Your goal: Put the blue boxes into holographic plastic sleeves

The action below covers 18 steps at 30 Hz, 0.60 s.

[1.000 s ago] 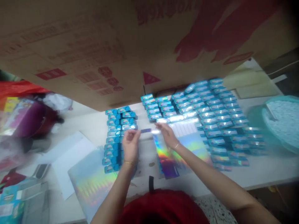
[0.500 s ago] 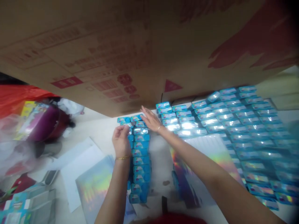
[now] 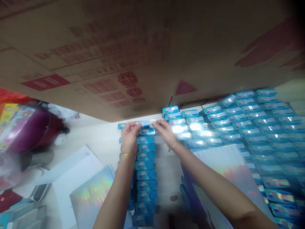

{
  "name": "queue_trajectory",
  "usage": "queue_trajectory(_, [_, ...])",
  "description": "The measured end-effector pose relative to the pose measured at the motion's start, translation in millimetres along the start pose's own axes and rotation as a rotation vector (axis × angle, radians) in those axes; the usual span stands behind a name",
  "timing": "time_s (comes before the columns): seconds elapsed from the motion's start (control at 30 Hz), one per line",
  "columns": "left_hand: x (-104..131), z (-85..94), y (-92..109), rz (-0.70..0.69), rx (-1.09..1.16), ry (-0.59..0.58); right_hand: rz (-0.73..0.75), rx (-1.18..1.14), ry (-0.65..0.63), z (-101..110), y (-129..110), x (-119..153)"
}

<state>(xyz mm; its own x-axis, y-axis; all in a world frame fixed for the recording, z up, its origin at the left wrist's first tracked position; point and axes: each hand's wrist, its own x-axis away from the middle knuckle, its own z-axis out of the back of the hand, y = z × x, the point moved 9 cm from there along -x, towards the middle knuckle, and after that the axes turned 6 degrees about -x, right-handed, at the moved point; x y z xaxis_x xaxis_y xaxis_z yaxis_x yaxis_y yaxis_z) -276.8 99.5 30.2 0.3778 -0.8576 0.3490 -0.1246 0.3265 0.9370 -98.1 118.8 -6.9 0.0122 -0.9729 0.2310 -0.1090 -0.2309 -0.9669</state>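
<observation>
My left hand (image 3: 130, 138) is closed in a pinch on one end of a small shiny strip (image 3: 146, 123), which looks like a sticker. The other end is between the thumb and fingers of my right hand (image 3: 166, 132). The strip is stretched level over the far end of a column of small blue boxes (image 3: 145, 156), close to their tops; whether it touches one I cannot tell. My left hand and forearm hide part of a second column beside it. Each box carries white lettering on its face.
A large cardboard carton (image 3: 100, 63) rises just beyond my hands. Many more blue boxes (image 3: 257, 130) stand in rows at the right. Iridescent sheets (image 3: 92, 194) lie left of my arm, and another sheet (image 3: 221, 165) lies under my right forearm. A purple rounded object (image 3: 35, 127) is at far left.
My right hand has gone from open, with fingers outstretched, to pinching the strip's right end. My left hand still pinches, and the strip now shows between both hands. The view has shifted slightly.
</observation>
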Motion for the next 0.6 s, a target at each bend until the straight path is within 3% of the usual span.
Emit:
queue_trajectory(0.23, [-29, 15.2, -13, -0.066, -0.213, 0.105, 0.110, 0.075, 0.140, 5, 4, -13])
queue_trajectory(0.33, [-28, 9.2, -12, -0.025, -0.144, 0.039, 0.115, 0.092, 0.184, 9, 0, -11])
queue_trajectory(0.43, [-23, -0.5, -6, -0.010, -0.073, -0.044, 0.080, 0.072, 0.127, 4, -2, -8])
queue_trajectory(0.6, [-27, 1.6, -14, -0.025, -0.196, -0.012, 0.069, 0.086, 0.043, -6, 6, -10])
